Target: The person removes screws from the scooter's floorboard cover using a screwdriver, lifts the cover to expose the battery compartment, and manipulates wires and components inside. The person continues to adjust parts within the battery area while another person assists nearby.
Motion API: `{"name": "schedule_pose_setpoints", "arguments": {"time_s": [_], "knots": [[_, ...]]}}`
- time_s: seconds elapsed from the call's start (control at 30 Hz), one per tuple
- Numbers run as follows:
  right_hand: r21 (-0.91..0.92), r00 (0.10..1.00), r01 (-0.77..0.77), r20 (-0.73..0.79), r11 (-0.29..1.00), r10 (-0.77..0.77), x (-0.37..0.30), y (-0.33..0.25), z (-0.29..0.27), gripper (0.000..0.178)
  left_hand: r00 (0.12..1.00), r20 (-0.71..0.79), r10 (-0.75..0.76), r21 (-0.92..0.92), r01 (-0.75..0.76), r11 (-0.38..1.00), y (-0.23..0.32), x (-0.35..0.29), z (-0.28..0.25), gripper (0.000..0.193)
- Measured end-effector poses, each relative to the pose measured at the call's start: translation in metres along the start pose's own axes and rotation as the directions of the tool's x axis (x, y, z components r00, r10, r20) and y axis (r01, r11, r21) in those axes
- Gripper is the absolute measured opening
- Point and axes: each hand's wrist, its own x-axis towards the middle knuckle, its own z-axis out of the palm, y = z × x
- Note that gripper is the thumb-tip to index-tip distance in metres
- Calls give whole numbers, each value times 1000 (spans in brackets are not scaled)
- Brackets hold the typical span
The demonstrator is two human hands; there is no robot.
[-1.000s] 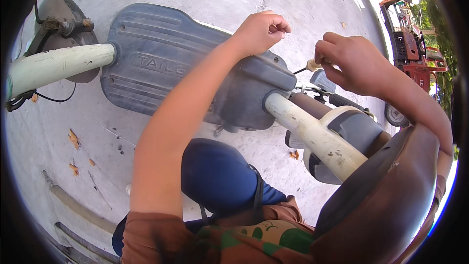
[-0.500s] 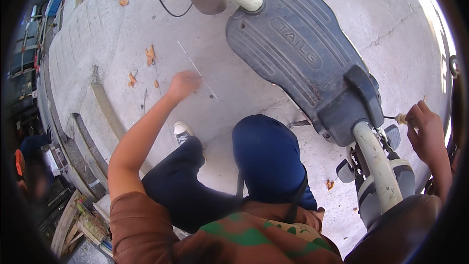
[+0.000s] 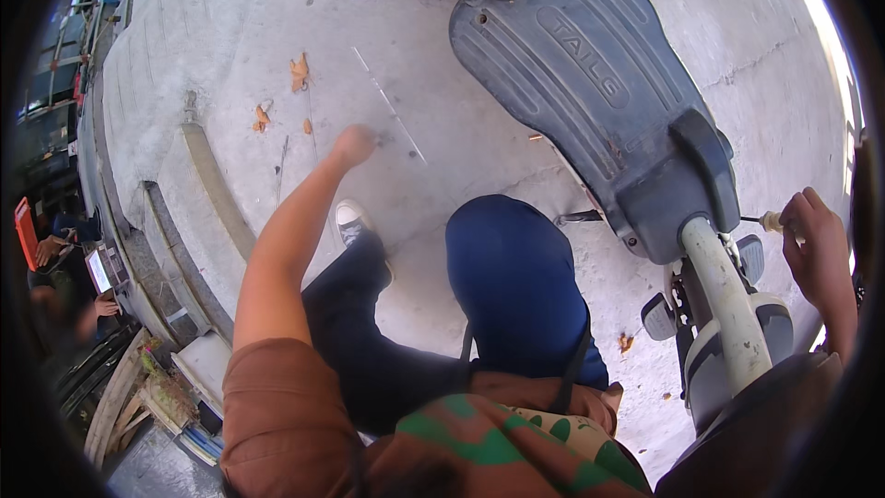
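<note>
On the right, my right hand is closed round the pale yellowish handle of a screwdriver. The screwdriver's thin dark shaft points left, its end at the side of the dark grey plastic footboard of an electric scooter. Whether the tip sits in a screw cannot be made out. My left hand is held above the concrete floor, left of the scooter, fingers curled and slightly blurred. Anything inside it is hidden. A thin whitish strip shows just right of this hand.
The scooter's pale frame tube and pedals stand close to my right arm. My bent knee is beside the footboard. Dry leaves lie on the floor. At the far left are a ledge and another person's hands.
The view has shifted, so the scooter appears farther right and higher. My left hand has moved slightly away from the whitish strip. My right hand still grips the screwdriver at the footboard's side.
</note>
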Motion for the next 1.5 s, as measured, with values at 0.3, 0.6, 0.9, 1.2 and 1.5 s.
{"name": "schedule_pose_setpoints", "arguments": {"time_s": [0.3, 0.6, 0.9, 1.2, 1.5], "knots": [[26, 998, 2, -61, 1000, -1, 7, -11, -17, 15, 991, -123, -56, -603, -30, 797, 85, -158, -106, 25], [54, 980, 13, -201, 998, -1, 21, -20, -60, 17, 926, -332, -178, -851, -213, 480, 142, -254, -144, 23], [-7, 970, -89, -227, 996, 85, 58, -102, -119, 18, 973, -153, 174, -896, -211, 390, 186, -136, -101, 20], [-27, 962, 55, -266, 998, -60, -60, -259, -92, 24, 878, 72, 474, -898, -151, 414, 298, -72, -54, 20], [447, 787, -348, -338, 824, 516, -118, -262, 79, 20, 722, 337, 605, -882, 18, 470, 353, -101, 21, 21]]}}
